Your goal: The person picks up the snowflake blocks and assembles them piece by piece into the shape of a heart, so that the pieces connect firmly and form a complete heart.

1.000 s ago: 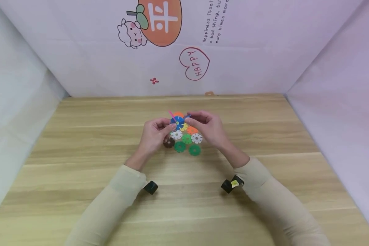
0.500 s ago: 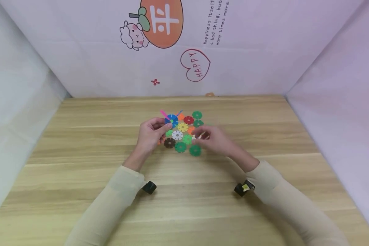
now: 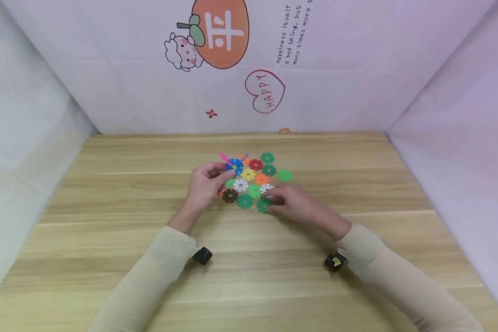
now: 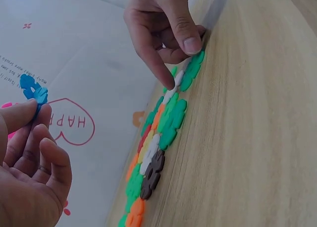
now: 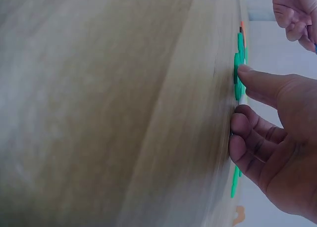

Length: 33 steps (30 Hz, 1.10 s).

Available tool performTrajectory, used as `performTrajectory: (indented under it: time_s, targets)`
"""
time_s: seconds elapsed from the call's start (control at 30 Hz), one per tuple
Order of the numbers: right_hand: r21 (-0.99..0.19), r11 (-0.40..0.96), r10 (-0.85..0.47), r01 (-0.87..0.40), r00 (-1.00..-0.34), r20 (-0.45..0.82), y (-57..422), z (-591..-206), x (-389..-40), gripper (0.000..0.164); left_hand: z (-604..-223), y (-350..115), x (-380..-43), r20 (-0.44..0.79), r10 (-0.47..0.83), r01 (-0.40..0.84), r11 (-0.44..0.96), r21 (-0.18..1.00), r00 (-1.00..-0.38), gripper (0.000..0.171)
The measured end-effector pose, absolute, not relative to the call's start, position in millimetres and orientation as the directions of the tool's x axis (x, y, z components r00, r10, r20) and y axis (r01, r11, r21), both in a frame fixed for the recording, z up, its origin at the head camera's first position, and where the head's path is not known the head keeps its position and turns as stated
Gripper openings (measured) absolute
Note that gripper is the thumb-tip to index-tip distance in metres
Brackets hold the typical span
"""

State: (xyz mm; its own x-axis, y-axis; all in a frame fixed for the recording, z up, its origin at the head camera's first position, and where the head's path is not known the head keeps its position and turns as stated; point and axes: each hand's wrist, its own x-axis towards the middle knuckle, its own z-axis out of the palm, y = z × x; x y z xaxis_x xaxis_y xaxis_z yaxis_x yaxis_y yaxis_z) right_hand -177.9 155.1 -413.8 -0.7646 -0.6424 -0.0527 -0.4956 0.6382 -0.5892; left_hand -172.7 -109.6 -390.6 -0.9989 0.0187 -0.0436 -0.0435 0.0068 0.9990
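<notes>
My left hand (image 3: 205,184) pinches a blue notched plastic disc (image 3: 234,167) between thumb and fingers, raised above the table. A pink disc (image 3: 225,158) and another blue disc (image 3: 244,157) stand out from it edge-on, at angles. My right hand (image 3: 292,203) is low over the right side of a flat group of similar discs. In the head view its thumb overlaps a green disc (image 3: 263,206). Its index fingertip is at a white disc (image 4: 173,88) in the left wrist view. The other fingers bend loosely, close to the wood.
Several more discs lie on the wooden table (image 3: 249,276), among them a brown disc (image 3: 230,195), a yellow disc (image 3: 247,174) and a red disc (image 3: 256,164). A light green disc (image 3: 284,175) lies apart at the right. A white printed backdrop (image 3: 336,83) rises behind.
My right hand has left the blue pieces and moved down and right to the loose discs. The left hand still holds the joined discs, shifted only slightly.
</notes>
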Motion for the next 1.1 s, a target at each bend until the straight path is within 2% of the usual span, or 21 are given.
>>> performTrajectory:
  time_s: [0.17, 0.37, 0.53, 0.8, 0.97, 1.1]
  targets:
    - [-0.535, 0.617, -0.697, -0.577, -0.716, -0.030, 159, -415, -177, 0.038, -392, -109, -172, -0.050, 0.023, -0.049, 0.011, 0.999, -0.999, 0.018]
    - [-0.512, 0.621, -0.716, -0.593, -0.695, -0.063, 164, -414, -172, 0.041, -394, -110, -171, -0.047, 0.024, -0.047, 0.004, 0.999, -0.999, 0.018]
    - [-0.540, 0.628, -0.701, -0.561, -0.709, -0.078, 166, -413, -170, 0.038, -392, -111, -171, -0.042, 0.022, -0.041, 0.011, 0.999, -0.999, 0.018]
    - [-0.690, 0.605, -0.657, -0.398, -0.739, -0.150, 174, -409, -173, 0.024, -393, -113, -173, -0.034, 0.020, -0.034, 0.000, 0.999, -0.999, 0.017]
    - [-0.730, 0.575, -0.662, -0.369, -0.734, -0.150, 181, -412, -174, 0.018, -394, -114, -173, -0.030, 0.019, -0.030, -0.013, 0.999, -0.999, 0.018]
    - [-0.748, 0.569, -0.641, -0.343, -0.754, -0.142, 183, -416, -171, 0.012, -397, -115, -172, -0.036, 0.028, -0.036, -0.011, 0.999, -0.999, 0.018]
